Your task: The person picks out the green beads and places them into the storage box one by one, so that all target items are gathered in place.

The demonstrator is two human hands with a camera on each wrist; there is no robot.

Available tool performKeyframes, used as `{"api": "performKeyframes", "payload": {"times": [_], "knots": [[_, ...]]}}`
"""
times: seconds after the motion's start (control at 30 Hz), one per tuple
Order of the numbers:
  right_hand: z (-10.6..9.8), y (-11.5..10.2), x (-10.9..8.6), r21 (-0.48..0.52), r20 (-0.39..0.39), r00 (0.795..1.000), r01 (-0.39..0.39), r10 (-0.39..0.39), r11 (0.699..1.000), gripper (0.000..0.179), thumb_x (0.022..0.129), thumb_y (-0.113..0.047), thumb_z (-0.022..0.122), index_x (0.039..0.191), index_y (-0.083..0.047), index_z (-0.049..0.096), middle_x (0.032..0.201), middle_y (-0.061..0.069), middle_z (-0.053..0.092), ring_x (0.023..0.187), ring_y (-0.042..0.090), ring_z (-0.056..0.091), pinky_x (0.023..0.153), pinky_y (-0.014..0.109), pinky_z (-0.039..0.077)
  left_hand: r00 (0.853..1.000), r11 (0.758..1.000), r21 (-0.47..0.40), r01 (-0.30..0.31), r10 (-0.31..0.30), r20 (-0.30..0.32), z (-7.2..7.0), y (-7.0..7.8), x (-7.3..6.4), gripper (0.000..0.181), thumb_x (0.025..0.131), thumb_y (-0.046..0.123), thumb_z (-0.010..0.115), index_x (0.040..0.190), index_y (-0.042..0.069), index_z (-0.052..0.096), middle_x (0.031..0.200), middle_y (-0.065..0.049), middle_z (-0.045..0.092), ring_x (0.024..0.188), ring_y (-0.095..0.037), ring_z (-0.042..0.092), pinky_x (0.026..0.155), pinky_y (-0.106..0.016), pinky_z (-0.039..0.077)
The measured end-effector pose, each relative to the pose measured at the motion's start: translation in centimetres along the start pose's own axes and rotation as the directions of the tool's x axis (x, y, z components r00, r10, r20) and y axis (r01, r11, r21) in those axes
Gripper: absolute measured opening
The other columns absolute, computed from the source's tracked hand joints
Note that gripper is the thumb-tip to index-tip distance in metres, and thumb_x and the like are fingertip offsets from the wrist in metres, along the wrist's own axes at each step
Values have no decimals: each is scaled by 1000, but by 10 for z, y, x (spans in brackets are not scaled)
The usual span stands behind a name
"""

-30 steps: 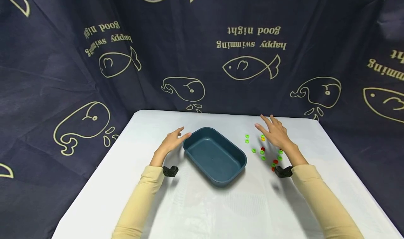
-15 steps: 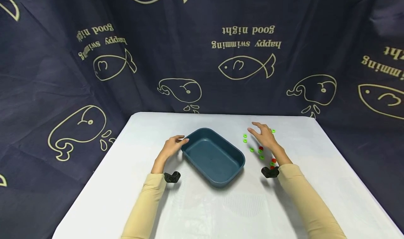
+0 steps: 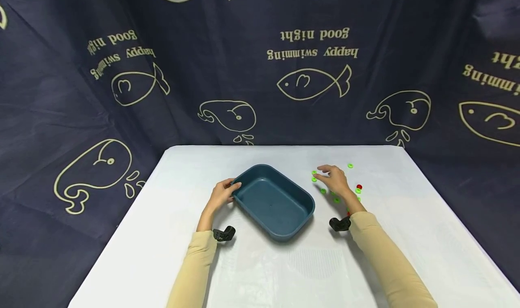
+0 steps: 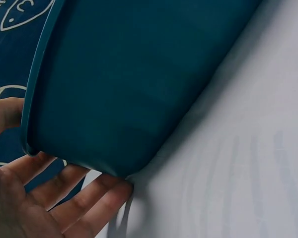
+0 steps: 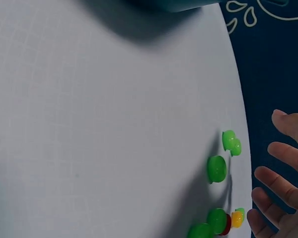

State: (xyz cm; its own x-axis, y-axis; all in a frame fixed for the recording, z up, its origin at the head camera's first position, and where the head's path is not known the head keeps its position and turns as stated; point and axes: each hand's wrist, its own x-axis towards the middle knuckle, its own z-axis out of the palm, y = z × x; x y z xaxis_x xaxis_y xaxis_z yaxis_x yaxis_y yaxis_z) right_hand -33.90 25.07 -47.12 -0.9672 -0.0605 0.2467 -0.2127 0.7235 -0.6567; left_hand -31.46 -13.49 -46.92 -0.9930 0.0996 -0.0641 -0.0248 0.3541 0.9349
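A dark teal plastic basin (image 3: 272, 206), rectangular with rounded corners, stands on the white table with nothing in it. My left hand (image 3: 221, 194) grips its far-left corner, the thumb at the rim and the fingers (image 4: 84, 198) spread against the outer wall. To the right of the basin my right hand (image 3: 335, 179) hovers, palm turned left, fingers loosely bent and holding nothing. Small bright green rings (image 5: 217, 168) lie scattered below and around it, with a red piece (image 3: 359, 187) and a yellow piece (image 5: 237, 218) among them. The hand and forearm hide some of these.
The white table (image 3: 264, 272) ends at a dark blue curtain (image 3: 227, 64) printed with fish, whales and upside-down lettering. Each wrist carries a black camera mount (image 3: 224, 234). One green ring (image 3: 350, 165) lies apart toward the table's back edge.
My left hand has moved from beside the basin onto its corner. The right hand has come lower and left over the rings, fingers drawing closer together. The head view has shifted slightly.
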Motion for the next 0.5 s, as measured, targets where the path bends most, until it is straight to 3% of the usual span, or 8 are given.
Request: {"api": "performKeyframes", "payload": {"times": [0.2, 0.5], "knots": [[1, -7, 1, -62, 60, 993, -97, 101, 993, 36, 87, -25, 67, 114, 0, 66, 111, 23, 66, 101, 39, 62, 85, 50, 50, 999, 991, -124, 40, -39, 10, -3, -1, 0, 47, 94, 27, 57, 133, 2, 51, 129, -24, 54, 95, -33, 67, 77, -38, 61], [11, 0, 3, -92, 76, 984, -155, 162, 984, 34, 86, -28, 67, 110, -3, 69, 105, 19, 70, 103, 36, 61, 89, 54, 47, 997, 978, -195, 75, -67, 46, -6, -4, 0, 47, 95, 22, 55, 135, -2, 48, 132, -27, 51, 98, -36, 67, 80, -41, 60]]}}
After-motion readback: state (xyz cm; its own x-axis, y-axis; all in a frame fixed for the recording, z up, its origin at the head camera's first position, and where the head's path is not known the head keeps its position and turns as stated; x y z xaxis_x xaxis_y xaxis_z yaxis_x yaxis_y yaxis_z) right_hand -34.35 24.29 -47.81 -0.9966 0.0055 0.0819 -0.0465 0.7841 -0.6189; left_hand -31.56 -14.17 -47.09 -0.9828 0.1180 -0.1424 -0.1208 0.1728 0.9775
